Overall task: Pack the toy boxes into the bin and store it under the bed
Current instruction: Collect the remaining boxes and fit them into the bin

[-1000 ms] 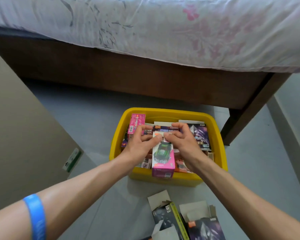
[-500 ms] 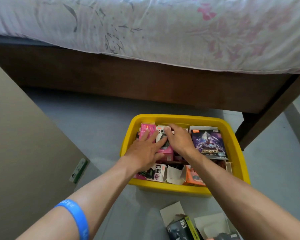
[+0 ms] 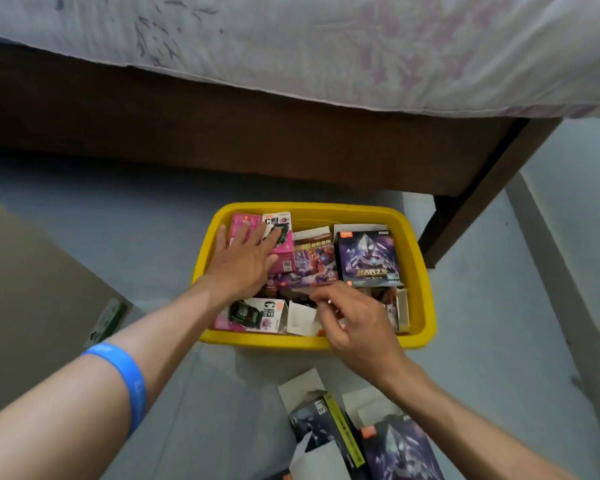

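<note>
- A grey floor point(image 3: 499, 341) fills the middle and lower frame, and a bed point(image 3: 291, 150) with a dark wooden frame runs across the upper part.
- A pale floral sheet point(image 3: 326, 46) hangs over the bed's edge along the top of the frame.
- A tan panel point(image 3: 32, 289) stands at the left edge, with a green-and-white label point(image 3: 106, 320) low on its side.
- The bin point(image 3: 420, 271), yellow and lidless, sits on the floor at the centre, just in front of the bed and near its leg point(image 3: 465, 216) at the right.
- Toy boxes fill the bin: a purple box point(image 3: 368, 258) at the right, a red-and-purple box point(image 3: 314, 263) beside it in the middle, a pink box point(image 3: 284, 252) at the upper left, and a white box point(image 3: 260, 315) along the near wall at lower left.
- More boxes lie on the floor at the bottom of the frame, in front of the bin: a black box point(image 3: 321, 427) with its flap open and a dark purple box point(image 3: 399, 452) to its right.
- The left hand point(image 3: 245, 259) lies flat, fingers spread, pressing on the pink box in the bin's upper left corner.
- The right hand point(image 3: 354, 322) is over the bin's near wall, fingers curled and pinching at a white flap point(image 3: 300, 318); I cannot tell whether it actually holds it.
- A blue wristband point(image 3: 122, 379) circles the left forearm at lower left.
</note>
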The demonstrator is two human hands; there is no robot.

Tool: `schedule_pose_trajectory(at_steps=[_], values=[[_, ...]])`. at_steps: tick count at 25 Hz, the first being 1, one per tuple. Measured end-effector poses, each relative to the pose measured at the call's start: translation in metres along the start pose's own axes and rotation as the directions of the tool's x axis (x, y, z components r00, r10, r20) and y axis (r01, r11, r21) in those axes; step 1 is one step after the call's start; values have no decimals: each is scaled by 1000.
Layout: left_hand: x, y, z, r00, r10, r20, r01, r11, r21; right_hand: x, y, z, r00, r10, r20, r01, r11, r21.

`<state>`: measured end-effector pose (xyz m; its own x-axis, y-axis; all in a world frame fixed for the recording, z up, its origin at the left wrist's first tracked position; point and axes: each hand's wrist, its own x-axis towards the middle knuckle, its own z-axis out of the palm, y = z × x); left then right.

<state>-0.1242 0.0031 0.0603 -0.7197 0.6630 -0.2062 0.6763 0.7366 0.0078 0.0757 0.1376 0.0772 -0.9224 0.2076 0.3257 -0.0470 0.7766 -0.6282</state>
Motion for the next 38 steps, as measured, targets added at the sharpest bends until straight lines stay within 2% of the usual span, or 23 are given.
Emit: schedule_pose_trajectory(at_steps=[3,5,6,7,9,11,13,14,15,16,18,19,20,22,24,25,27,29,30,32,34,36,38], values=[[-5,1,-5,994,60,-88,-56,997,46,-71,2,-9,984,-168,52,173,976,-134],[-11,6,-12,985,92,-143,-88,996,32,-105,3,-1,946,-262,192,297,937,-185],[-16,9,-15,982,98,-162,-96,995,20,-118,0,6,923,-220,315,285,942,-178],[-22,13,-18,978,107,-180,-106,994,15,-129,-1,14,890,-108,444,215,957,-197],[-36,20,-24,962,150,-228,-142,989,50,-148,4,30,771,173,612,41,947,-319],[-53,25,-29,910,246,-335,-217,969,121,-162,11,44,695,285,660,0,918,-397],[-73,29,-32,792,400,-461,-340,916,211,-170,13,53,667,322,671,-38,915,-401],[-83,30,-33,745,461,-483,-404,887,225,-171,14,56,651,336,680,-90,924,-371],[-92,32,-34,730,503,-464,-472,861,190,-168,14,56,637,337,694,-154,937,-314],[-99,34,-36,748,521,-411,-530,842,102,-163,11,52,628,323,708,-223,946,-234],[-109,40,-42,833,506,-226,-547,814,-196,-138,7,31,676,284,680,-342,938,-53],[-111,44,-45,864,496,-81,-485,781,-394,-122,6,16,713,268,648,-387,921,44],[-112,48,-49,858,508,75,-381,728,-570,-103,5,-2,742,251,622,-425,893,147],[-114,56,-56,772,568,285,-172,619,-766,-69,4,-40,776,263,574,-516,788,337],[-114,62,-58,721,614,323,-37,499,-866,-40,7,-67,780,343,524,-592,677,438],[-113,64,-58,737,611,290,-2,430,-903,-27,7,-74,775,385,501,-616,635,466],[-111,66,-58,839,506,203,17,347,-938,-5,7,-78,767,498,405,-638,525,563],[-107,67,-59,952,278,130,55,261,-964,8,6,-79,711,646,278,-605,360,710],[-104,66,-59,984,139,111,82,198,-977,10,6,-78,694,674,251,-574,309,758],[-95,64,-59,989,-82,123,129,72,-989,4,1,-71,765,567,305,-549,326,770],[-89,65,-59,969,-180,167,175,30,-984,-4,-11,-57,832,402,382,-535,397,746],[-85,69,-59,952,-217,217,227,23,-974,1,-18,-46,849,417,326,-500,432,751],[-83,70,-60,939,-216,267,272,-8,-962,10,-20,-41,852,444,277,-469,414,780]])
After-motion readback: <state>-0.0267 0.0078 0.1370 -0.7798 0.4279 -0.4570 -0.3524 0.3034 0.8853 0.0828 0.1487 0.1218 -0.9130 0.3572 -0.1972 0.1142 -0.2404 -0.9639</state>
